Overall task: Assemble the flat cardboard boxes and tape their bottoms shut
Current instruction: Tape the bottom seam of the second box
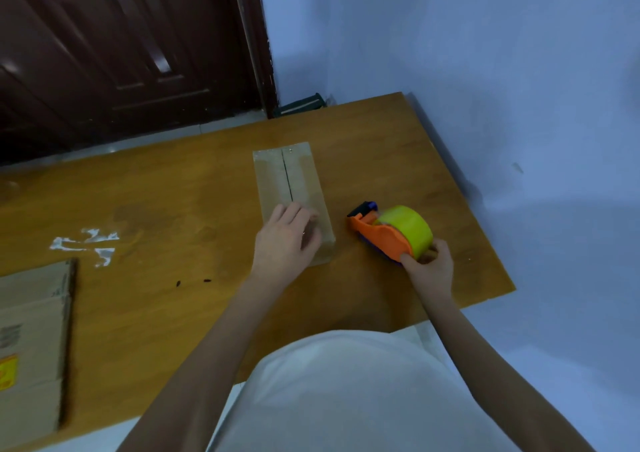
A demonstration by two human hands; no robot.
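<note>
Left hand (289,235) lay flat, fingers spread, on the near end of the box (289,183) mid-table (173,192). Right hand (429,266) was closed around the tape dispenser (391,232), just right of it.

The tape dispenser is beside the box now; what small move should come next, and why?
Probably lift the tape dispenser onto the far end of the box. The seam looks untaped, the left hand already presses the near flaps, and the right hand has its grip on the dispenser.

Left hand (284,240) flat on cardboard box (292,188), right hand (429,266) gripping tape dispenser (391,232) — both on wooden table (173,202).
</note>
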